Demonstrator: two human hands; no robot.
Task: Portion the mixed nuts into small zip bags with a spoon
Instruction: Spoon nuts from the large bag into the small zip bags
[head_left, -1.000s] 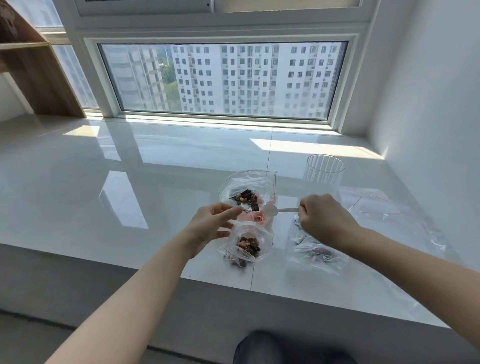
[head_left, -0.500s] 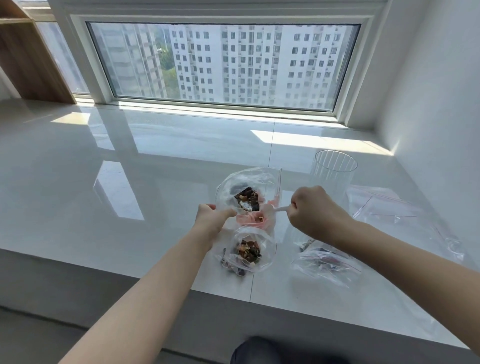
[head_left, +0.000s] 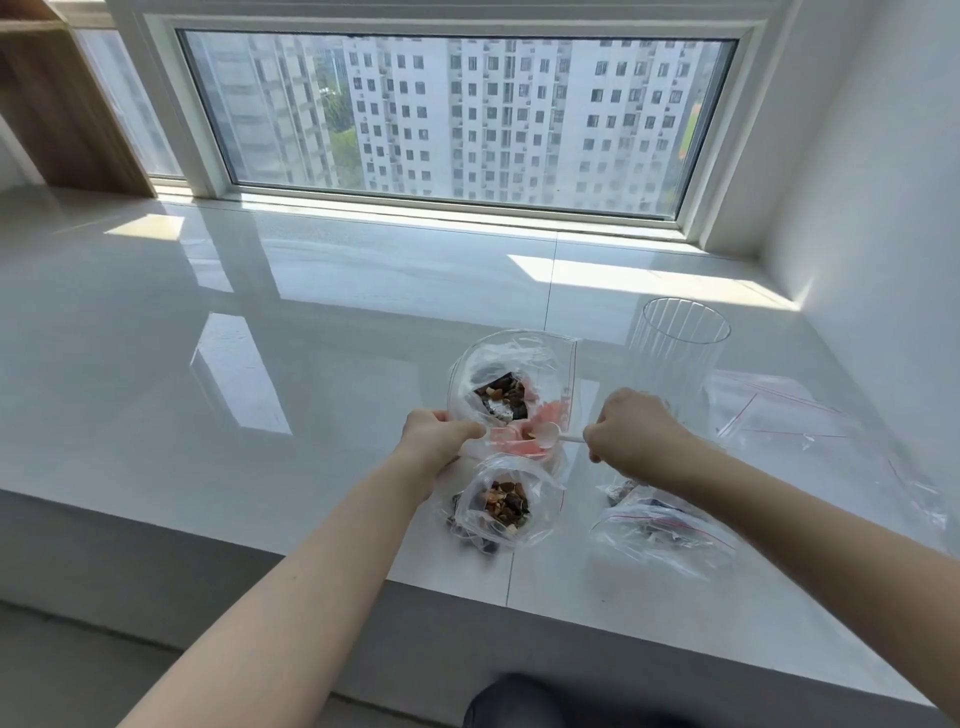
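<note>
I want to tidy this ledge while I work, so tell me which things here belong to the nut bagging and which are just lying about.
In use:
- left hand holding the large nut bag
- right hand gripping the spoon
- small filled zip bag
- small zip bag of nuts under the right forearm
- empty zip bags

Lying about:
- ribbed clear cup
- wooden shelf

On the desk (head_left: 260, 364), the big bag (head_left: 514, 374) lies behind the small bag (head_left: 506, 506); the glass (head_left: 675, 353) stands right of them.
</note>
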